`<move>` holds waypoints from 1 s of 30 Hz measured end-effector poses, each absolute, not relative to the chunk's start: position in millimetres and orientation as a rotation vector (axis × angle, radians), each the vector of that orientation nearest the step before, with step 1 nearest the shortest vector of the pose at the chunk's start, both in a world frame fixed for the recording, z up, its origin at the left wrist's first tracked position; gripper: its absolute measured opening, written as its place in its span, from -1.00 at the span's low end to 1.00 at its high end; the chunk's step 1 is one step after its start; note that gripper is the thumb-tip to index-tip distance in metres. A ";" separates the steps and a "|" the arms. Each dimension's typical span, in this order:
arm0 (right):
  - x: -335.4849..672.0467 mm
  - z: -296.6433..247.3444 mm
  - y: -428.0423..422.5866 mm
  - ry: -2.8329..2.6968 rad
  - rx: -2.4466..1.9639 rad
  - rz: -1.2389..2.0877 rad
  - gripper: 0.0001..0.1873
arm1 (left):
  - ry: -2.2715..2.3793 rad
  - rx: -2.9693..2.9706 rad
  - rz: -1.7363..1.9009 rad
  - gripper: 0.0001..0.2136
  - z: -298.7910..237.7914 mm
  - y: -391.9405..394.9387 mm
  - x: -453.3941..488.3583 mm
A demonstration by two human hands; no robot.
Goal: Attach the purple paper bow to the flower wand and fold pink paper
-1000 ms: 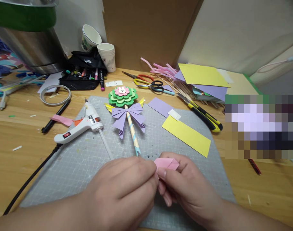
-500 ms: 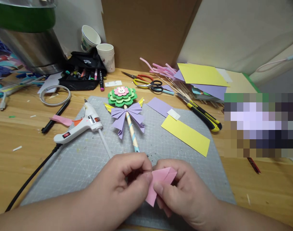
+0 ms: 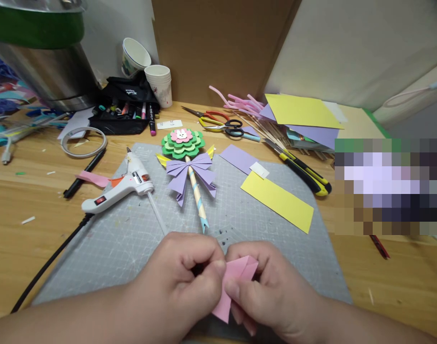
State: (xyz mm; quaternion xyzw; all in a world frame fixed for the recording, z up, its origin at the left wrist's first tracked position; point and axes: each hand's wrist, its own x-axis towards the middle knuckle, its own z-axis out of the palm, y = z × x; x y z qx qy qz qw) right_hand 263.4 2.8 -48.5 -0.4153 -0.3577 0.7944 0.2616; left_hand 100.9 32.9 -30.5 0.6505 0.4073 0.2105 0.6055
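Observation:
A folded piece of pink paper [image 3: 236,272] is pinched between both hands over the grey cutting mat [image 3: 103,258]. My left hand [image 3: 193,282] grips its left edge with thumb and curled fingers. From the other side my right hand [image 3: 265,291] holds it, the thumb pressed flat on its face and the fingers behind. Just beyond the hands lies a paper flower [image 3: 182,143] with green layers and a pink bunny centre. It has a purple paper bow [image 3: 190,167] and a striped stick stem [image 3: 197,200].
A white glue gun [image 3: 121,188] lies left on the mat. Right of the flower are a yellow paper strip [image 3: 279,200], a purple piece [image 3: 238,158] and a utility knife [image 3: 300,172]. Scissors [image 3: 222,125], paper cups [image 3: 158,83] and a black pen case [image 3: 123,107] stand farther back.
Both hands have shifted slightly down with the pink paper, whose tilt has changed a little. More of the stem's lower end now shows.

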 end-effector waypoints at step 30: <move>262.9 -40.0 4.1 -1.265 -1.284 1.799 -0.80 | 0.957 1.388 0.401 -0.80 -28.5 35.4 104.0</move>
